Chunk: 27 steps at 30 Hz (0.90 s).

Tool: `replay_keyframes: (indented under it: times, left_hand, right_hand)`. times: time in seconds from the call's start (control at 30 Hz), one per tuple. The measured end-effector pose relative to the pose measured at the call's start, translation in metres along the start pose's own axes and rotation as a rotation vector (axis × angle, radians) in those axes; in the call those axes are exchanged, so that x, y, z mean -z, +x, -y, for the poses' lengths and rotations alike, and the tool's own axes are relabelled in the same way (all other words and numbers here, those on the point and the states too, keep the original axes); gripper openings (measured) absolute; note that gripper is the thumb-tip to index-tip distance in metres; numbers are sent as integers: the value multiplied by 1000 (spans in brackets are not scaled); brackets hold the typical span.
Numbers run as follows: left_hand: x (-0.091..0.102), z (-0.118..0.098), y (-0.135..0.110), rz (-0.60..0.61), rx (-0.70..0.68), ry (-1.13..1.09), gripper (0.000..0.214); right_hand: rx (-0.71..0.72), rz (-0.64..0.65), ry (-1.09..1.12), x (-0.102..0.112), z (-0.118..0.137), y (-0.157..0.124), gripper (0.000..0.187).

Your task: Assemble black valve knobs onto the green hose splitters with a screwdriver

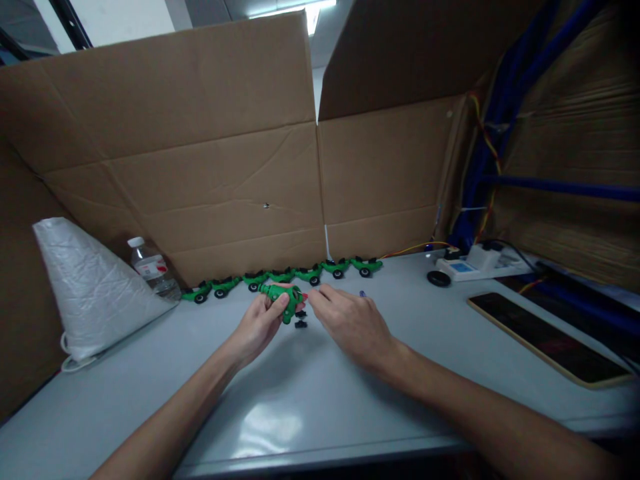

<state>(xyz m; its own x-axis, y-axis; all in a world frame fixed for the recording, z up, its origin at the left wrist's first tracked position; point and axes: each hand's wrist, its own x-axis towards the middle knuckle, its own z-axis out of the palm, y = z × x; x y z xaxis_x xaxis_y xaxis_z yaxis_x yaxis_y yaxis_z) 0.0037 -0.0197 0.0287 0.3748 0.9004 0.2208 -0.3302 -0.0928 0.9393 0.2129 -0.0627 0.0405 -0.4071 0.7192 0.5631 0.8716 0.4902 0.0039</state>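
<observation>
Held between the thumb and fingers of my left hand is a green plastic toy part, shaped a little like a small toy gun or car body. My right hand is closed in a pinch close beside its right end. A bit of red shows at those fingertips; whether it belongs to the toy or is a separate piece I cannot tell. Just below, small black parts lie on the table. Behind both hands, several green toy cars with black wheels stand in a row.
Cardboard walls enclose the grey table. To the left are a white wrapped bundle and a water bottle. A phone, a power strip and a black ring lie to the right.
</observation>
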Motion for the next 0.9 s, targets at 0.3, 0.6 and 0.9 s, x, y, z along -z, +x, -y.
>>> replay_keyframes:
  times: [0.3,0.6,0.9]
  left_hand:
    - [9,-3,-1,51,87,17,40]
    - [22,-4,-2,103,231,-29,35]
    - [21,-7,-4,91,379,-172,34]
  right_hand:
    - [76,-46,111,-8,-14,4,18]
    - [161,-42,86,-8,-20,3,25]
    - [168,-42,200,-7,-22,5,27]
